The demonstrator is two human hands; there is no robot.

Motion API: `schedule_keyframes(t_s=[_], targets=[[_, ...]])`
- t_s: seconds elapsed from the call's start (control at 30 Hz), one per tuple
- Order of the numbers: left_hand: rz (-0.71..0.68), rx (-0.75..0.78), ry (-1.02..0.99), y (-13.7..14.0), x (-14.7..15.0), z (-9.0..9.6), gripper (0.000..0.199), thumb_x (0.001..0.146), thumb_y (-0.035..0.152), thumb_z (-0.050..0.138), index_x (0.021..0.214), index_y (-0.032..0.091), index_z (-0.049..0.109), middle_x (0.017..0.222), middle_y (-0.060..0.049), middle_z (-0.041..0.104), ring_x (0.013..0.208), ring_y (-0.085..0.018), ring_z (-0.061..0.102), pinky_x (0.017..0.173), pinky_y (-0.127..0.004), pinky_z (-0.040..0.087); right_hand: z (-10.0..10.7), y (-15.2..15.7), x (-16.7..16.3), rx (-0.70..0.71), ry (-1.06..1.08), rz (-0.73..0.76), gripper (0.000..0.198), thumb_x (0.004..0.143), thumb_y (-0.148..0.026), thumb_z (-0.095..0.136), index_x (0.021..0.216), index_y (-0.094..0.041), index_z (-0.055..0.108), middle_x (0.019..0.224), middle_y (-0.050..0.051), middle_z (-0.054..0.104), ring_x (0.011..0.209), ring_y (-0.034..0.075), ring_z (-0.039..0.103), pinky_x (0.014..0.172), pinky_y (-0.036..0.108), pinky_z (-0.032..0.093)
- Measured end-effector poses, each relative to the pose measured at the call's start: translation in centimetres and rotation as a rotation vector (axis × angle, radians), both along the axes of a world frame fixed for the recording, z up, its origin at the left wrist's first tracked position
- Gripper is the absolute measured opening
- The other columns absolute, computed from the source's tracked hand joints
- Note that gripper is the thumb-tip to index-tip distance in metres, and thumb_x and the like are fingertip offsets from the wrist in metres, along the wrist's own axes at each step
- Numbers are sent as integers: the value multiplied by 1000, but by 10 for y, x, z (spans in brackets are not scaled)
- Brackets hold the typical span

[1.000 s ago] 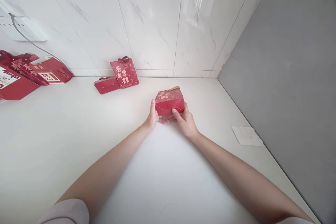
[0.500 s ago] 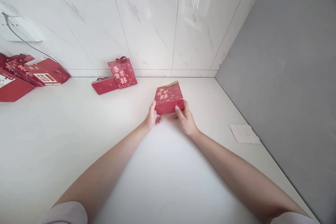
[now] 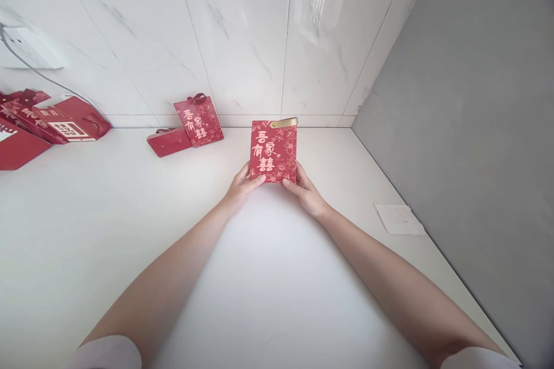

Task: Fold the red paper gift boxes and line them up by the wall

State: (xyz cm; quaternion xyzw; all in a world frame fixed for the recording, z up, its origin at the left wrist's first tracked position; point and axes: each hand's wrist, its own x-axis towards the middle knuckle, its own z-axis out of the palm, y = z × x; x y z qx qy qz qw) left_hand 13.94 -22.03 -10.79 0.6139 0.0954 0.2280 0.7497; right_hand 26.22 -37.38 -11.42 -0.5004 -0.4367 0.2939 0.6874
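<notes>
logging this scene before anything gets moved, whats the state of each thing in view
Held box: upright, printed front showing; open or shut unclear
Gold strap: at the held box's top right
Left grip: on its lower left, thumb in front
Right grip: on its lower right, thumb in front
Tilted box: printed front showing
Low box: plain face showing
Bags: clustered, partly out of frame
Paper: flat
Cord: slack

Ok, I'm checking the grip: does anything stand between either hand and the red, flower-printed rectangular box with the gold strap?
Nothing visible does: the left hand and the right hand both touch the red, flower-printed rectangular box directly, near its lower corners.
</notes>
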Motion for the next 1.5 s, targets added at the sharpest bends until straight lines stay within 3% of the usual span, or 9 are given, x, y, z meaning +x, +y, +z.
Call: schedule_keyframes(t_s=[0.13,0.33,0.4,0.5,0.6,0.73,1.0,1.23,1.5], targets=[[-3,18,5,-1,-3,3,63,78,30,73,135,27,48,132,-8,60,120,-27,57,100,-42,48,2,0,1,35,50,27,66,85,-45,66,144,-33,40,150,1,44,139,23,39,117,42,33],[44,69,65,-4,-6,4,90,71,32,79,145,40,28,144,-7,49,120,-30,57,85,-40,56,5,-1,1,18,89,-13,72,80,-44,71,143,-34,40,152,1,43,137,24,43,115,43,36],[53,95,50,-7,-6,4,82,78,39,73,147,38,28,146,-7,47,125,-31,53,93,-43,53,5,-2,1,14,117,15,74,79,-42,72,144,-34,37,151,1,44,136,24,44,114,43,37],[115,163,56,-11,-5,4,56,91,51,54,140,28,44,144,-8,50,134,-28,45,113,-43,38,2,-1,1,13,121,72,73,80,-36,71,145,-34,38,151,0,44,137,24,43,115,44,36],[205,185,85,-11,-4,2,55,93,59,43,134,24,52,140,-7,54,136,-26,44,118,-40,31,-3,2,2,25,94,80,68,82,-30,67,144,-33,40,151,-2,44,140,23,39,117,42,31],[165,36,67,-6,-1,0,61,93,64,35,132,22,56,137,-8,58,131,-27,50,113,-41,38,-8,5,4,-1,81,59,61,83,-29,63,142,-29,45,150,-1,45,141,22,38,118,40,29],[195,-42,19,-1,1,-4,56,92,63,41,123,22,62,130,-7,64,126,-27,55,108,-41,42,-4,6,6,-29,87,110,56,85,-33,63,139,-30,49,149,-1,47,139,23,41,118,40,30],[190,-62,-15,-4,2,-1,54,90,61,46,125,22,62,135,-6,60,129,-28,52,109,-41,41,1,4,4,-27,58,137,64,84,-48,66,142,-30,46,150,-1,46,141,23,37,119,40,29],[173,-18,-23,-9,1,7,52,89,49,58,135,25,53,140,-6,56,131,-28,50,109,-41,42,2,4,4,-11,30,148,63,86,-51,63,143,-30,45,150,0,45,140,24,39,119,42,29]])
